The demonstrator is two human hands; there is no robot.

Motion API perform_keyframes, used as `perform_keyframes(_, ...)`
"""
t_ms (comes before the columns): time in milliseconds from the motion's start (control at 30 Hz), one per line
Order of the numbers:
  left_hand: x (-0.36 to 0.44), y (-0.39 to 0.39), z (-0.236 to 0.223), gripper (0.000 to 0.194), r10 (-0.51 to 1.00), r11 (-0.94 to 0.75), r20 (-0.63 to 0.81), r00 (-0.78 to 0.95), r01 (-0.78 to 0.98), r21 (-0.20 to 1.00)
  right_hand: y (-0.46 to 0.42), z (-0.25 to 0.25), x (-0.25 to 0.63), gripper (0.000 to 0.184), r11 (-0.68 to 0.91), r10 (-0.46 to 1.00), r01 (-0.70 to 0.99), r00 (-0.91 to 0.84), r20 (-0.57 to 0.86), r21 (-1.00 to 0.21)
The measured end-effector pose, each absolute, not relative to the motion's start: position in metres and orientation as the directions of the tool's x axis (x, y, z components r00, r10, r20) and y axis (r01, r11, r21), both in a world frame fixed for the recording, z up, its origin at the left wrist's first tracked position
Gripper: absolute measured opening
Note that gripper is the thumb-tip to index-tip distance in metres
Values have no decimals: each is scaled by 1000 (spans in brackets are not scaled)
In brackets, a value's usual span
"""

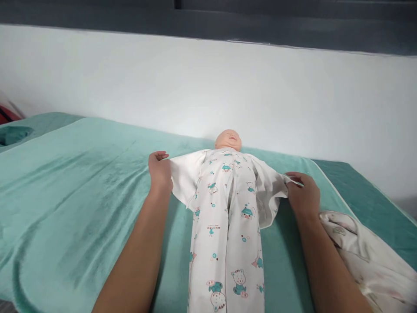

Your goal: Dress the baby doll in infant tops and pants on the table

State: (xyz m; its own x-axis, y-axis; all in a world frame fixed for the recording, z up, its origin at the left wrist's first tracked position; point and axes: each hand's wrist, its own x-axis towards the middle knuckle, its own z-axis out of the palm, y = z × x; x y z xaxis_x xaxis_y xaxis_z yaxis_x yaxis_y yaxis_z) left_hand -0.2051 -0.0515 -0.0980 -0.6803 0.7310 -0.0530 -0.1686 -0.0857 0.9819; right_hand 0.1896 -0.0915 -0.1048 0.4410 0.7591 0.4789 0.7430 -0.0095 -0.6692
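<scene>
A baby doll (228,140) lies on its back, its head at the far side and its body hidden under cloth. Over it spreads a white baby wrap (211,230) printed with teal cartoon animals and houses, its two long panels running towards me. My left hand (160,171) grips the outer edge of the plain white flap on the left, pulled out sideways. On the right, my right hand (302,193) pinches the tip of the other flap, which hangs in folds beside the doll.
A light green plush blanket (81,195) covers the bed, with darker green fabric (374,191) at the right. A crumpled white patterned cloth (365,252) lies by my right forearm. The white wall (208,82) stands just behind the doll's head.
</scene>
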Motion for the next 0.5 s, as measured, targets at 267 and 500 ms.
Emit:
perform_keyframes(267, -182, -57, -94, 35, 724, -271, 553, -412, 567, 778, -76, -92, 118, 41, 408, 799, 807, -89, 595, -427)
perform_keyframes(500, -157, -44, -104, 42, 885, -386, 431, 177, 797, 464, -23, -101, 110, 47, 376, 872, 859, -202, 445, -347)
